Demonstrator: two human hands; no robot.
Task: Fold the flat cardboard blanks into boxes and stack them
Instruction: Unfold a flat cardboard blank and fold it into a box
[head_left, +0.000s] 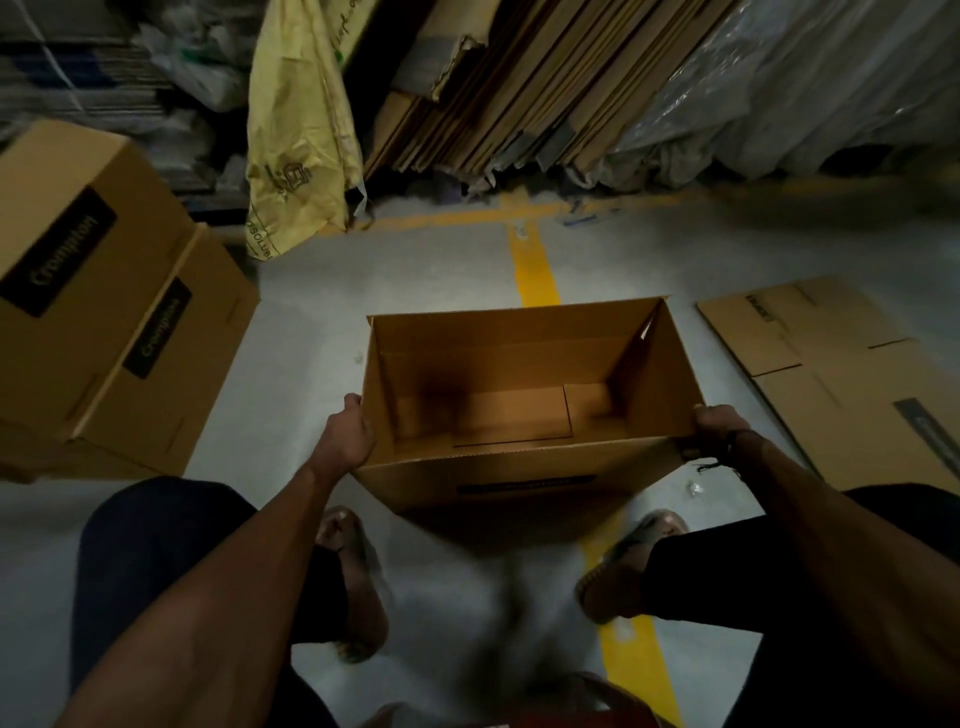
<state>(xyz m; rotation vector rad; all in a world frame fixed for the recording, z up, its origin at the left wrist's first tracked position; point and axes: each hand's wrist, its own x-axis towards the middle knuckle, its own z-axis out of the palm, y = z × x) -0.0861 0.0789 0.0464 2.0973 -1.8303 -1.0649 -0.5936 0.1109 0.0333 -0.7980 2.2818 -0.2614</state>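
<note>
An open-topped brown cardboard box (519, 470) is held in front of me above the floor, its bottom flaps folded shut inside. My left hand (349, 434) grips its near left corner. My right hand (714, 431) grips its near right corner. Flat cardboard blanks (852, 374) lie on the floor to the right. Two folded boxes (104, 301) with dark labels stand stacked at the left.
Many flat cardboard sheets (519, 88) lean against the back wall beside a yellow sack (296, 130) and plastic-wrapped bundles (810, 78). Yellow floor lines (532, 270) run under the box. My feet in sandals (623, 566) rest on the grey floor below it.
</note>
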